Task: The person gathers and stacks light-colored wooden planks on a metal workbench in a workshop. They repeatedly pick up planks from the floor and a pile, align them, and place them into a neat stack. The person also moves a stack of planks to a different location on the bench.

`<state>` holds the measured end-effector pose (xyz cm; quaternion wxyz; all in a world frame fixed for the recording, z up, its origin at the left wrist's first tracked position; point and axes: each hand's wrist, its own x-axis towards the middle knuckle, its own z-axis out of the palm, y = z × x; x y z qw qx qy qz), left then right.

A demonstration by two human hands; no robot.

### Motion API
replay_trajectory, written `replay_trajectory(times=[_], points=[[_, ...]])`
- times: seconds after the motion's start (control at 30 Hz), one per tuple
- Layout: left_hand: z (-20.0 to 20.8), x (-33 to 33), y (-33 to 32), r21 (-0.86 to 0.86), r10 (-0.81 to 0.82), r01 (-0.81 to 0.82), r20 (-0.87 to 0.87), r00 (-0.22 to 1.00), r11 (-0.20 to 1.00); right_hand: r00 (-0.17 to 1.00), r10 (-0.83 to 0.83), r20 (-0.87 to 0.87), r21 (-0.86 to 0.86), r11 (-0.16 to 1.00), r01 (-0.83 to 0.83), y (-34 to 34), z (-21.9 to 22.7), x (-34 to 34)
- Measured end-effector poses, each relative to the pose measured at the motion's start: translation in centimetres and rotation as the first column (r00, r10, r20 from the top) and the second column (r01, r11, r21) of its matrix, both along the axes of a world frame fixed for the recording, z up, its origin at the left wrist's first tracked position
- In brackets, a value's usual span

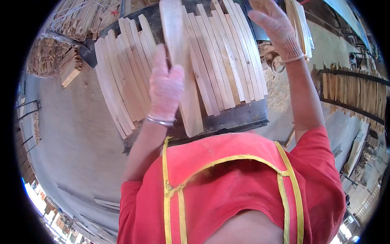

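Observation:
My left hand (167, 89), in a pale knit glove, is at the middle of a long wooden board (191, 107). The thumb overlaps the board's edge and the forefinger points up along its left side; the other fingers are hard to make out. The board's far end is smeared by motion and runs out past the top of the view. Beneath it, a row of wooden strips (215, 61) lies side by side on a dark metal table (243, 116). My right hand (276, 30), also gloved, is raised beyond the row's right end, thumb spread, fingertips partly cut off, holding nothing visible.
Bundled wood pieces (71, 67) are stacked at the far left. On the right, more strips (353, 89) sit between dark curved bars (353, 75). Sawdust (280, 87) lies on the floor beside the table. My red apron (227, 148) touches the near table edge.

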<state>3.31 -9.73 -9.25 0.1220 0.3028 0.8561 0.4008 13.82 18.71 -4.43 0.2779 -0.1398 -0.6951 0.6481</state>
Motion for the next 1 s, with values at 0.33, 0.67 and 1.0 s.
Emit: replay_trajectory(times=[0.33, 0.67, 1.0], points=[[-4.9, 3.2, 4.6, -0.233, 0.09, -0.102, -0.064, 0.994, 0.967, 0.596, -0.125, 0.793, 0.342, 0.902, -0.265, 1.3, -13.2, 9.1], [-4.4, 4.5, 1.8, -0.294, -0.057, -0.084, -0.442, 0.895, 0.952, 0.815, -0.2, 0.545, 0.671, 0.686, -0.28, 1.7, -7.1, 3.3], [-4.1, 10.1, 2.9, -0.465, -0.319, 0.086, -0.45, 0.834, 0.881, 0.963, -0.074, 0.259, 0.946, -0.18, -0.268, -0.7, -9.3, -5.9]])
